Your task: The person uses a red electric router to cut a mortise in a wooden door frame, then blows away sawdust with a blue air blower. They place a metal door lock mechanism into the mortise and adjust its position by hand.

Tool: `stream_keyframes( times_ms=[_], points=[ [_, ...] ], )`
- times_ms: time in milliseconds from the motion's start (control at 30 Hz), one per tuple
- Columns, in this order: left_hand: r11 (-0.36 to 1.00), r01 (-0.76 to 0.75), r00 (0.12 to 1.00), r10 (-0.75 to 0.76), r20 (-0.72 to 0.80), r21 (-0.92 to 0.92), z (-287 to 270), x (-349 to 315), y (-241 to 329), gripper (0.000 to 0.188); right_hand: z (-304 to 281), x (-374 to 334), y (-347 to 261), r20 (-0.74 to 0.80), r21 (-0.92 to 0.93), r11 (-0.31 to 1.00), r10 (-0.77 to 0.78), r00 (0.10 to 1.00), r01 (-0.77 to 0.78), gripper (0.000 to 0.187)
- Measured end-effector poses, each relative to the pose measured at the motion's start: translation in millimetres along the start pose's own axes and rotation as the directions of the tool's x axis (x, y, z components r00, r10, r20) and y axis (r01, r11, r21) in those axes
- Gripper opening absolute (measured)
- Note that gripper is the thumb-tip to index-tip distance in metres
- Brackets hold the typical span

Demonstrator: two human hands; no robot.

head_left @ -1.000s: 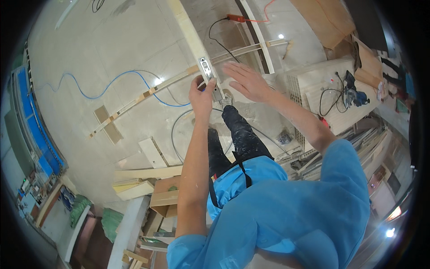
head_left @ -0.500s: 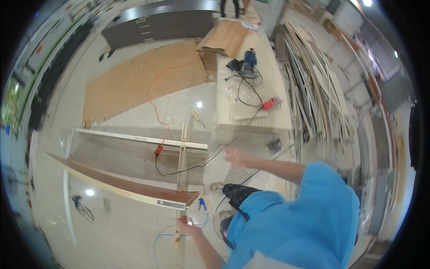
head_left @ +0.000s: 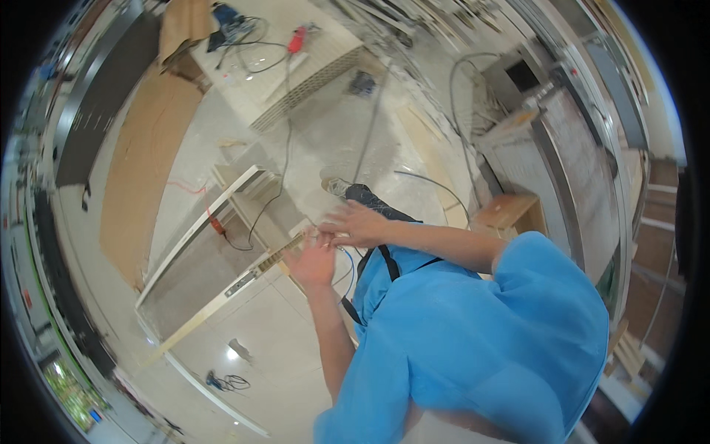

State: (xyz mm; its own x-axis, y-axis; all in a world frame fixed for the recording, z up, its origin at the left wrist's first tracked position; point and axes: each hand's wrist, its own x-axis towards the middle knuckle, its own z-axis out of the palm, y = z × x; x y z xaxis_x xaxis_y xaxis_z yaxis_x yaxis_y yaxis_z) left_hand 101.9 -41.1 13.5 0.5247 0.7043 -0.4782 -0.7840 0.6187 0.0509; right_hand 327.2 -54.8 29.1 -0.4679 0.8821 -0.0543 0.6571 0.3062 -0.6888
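My left hand (head_left: 313,263) is raised in front of my body, its fingers curled and meeting the other hand. Whatever is between its fingertips is too small and blurred to make out. Across from the right reaches my right hand (head_left: 358,224), fingers stretched out and apart over the left fingertips. Just beyond the left hand lies a long narrow panel (head_left: 198,317) with a metal fitting (head_left: 240,283) set in its near end. A wooden support bar (head_left: 281,251) runs close to that end, partly hidden by my hands.
A second long pale panel (head_left: 194,228) lies farther off, with an orange cable connector (head_left: 217,226) beside it. A stack of boards (head_left: 314,78) carries a blue power tool (head_left: 231,22) and a red plug (head_left: 296,40). Cables cross the floor. A wooden box (head_left: 510,214) stands right.
My view has swung to the right. My hands, apart before, have come together, the left rising from beside the panel's end and the right moving in toward it.
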Motion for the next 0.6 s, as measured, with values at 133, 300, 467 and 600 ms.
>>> stream_keyframes(
  times_ms=[133,300,467,600],
  points=[
    [0.958,-0.286,0.931,0.279,-0.234,0.002,2,-22,25,0.071,-8,-92,46,-0.021,0.204,0.776,0.613,0.790,-0.596,0.061],
    [0.883,-0.165,0.957,0.252,-0.145,0.440,86,-17,35,0.062,-29,-137,53,-0.169,0.509,0.602,0.771,0.614,-0.615,0.059],
    [-0.325,-0.779,0.450,0.306,0.839,0.536,304,-52,67,0.083,-30,-137,75,-0.188,0.459,0.585,0.800,0.570,-0.669,0.055],
    [-0.757,-0.633,-0.026,-0.186,0.982,-0.160,458,-136,67,0.102,-32,-133,98,-0.207,0.397,0.678,0.723,0.659,-0.619,0.053]
  ],
)
